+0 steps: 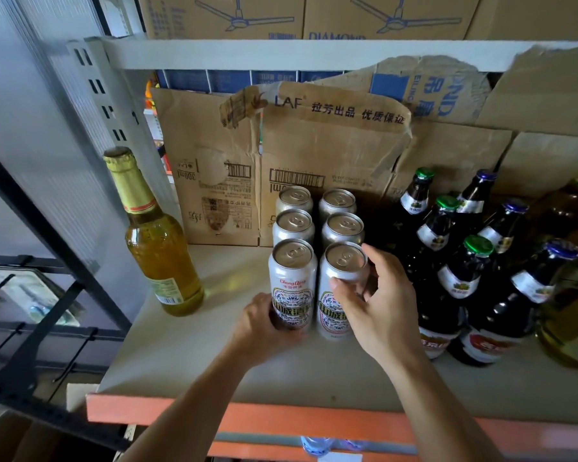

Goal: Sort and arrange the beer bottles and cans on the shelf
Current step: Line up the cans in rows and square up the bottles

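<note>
Several silver beer cans stand in two rows on the white shelf [214, 361]. My left hand [264, 325] grips the lower part of the front left can [292, 275]. My right hand [377, 305] holds the front right can [342, 261] near its top, thumb across its front and fingers round its right side. A tall yellow bottle [157, 241] with a gold cap stands alone to the left. Several dark bottles with green caps [461, 271] and blue caps [534, 285] stand in rows to the right of the cans.
Worn cardboard boxes [281, 168] line the back of the shelf. More pale bottles [571, 295] stand at the far right. An orange beam [247, 418] edges the shelf front. A grey slotted upright [107, 105] rises at the left. Fan cartons [381, 15] sit on the shelf above.
</note>
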Action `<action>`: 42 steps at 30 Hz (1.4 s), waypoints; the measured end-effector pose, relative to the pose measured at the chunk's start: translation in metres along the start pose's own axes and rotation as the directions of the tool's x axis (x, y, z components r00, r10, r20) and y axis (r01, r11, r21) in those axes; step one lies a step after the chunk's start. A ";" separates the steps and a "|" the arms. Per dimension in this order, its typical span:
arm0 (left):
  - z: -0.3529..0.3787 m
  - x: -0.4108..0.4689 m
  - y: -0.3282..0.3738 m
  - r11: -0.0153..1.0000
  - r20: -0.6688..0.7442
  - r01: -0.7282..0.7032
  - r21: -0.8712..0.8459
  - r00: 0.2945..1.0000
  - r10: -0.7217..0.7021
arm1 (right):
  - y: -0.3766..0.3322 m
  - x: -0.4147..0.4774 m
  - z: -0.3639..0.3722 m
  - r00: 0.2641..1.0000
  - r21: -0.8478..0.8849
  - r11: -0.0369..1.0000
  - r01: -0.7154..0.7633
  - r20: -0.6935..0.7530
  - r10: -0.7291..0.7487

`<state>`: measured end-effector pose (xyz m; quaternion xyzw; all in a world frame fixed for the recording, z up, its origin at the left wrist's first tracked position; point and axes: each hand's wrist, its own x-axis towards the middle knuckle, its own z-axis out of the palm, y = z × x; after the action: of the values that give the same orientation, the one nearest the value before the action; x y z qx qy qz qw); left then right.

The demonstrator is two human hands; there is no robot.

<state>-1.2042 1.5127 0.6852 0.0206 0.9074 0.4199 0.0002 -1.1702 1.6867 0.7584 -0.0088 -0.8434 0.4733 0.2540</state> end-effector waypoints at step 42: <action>-0.133 -0.053 -0.089 0.990 0.119 0.115 0.076 0.985 -0.123 | -0.134 0.010 0.131 0.954 0.170 0.977 0.127 0.247 -0.167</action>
<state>-1.1566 1.3519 0.7028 -0.0076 0.9191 0.3855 0.0807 -1.2059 1.5109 0.8152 0.1356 -0.8292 0.5131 0.1756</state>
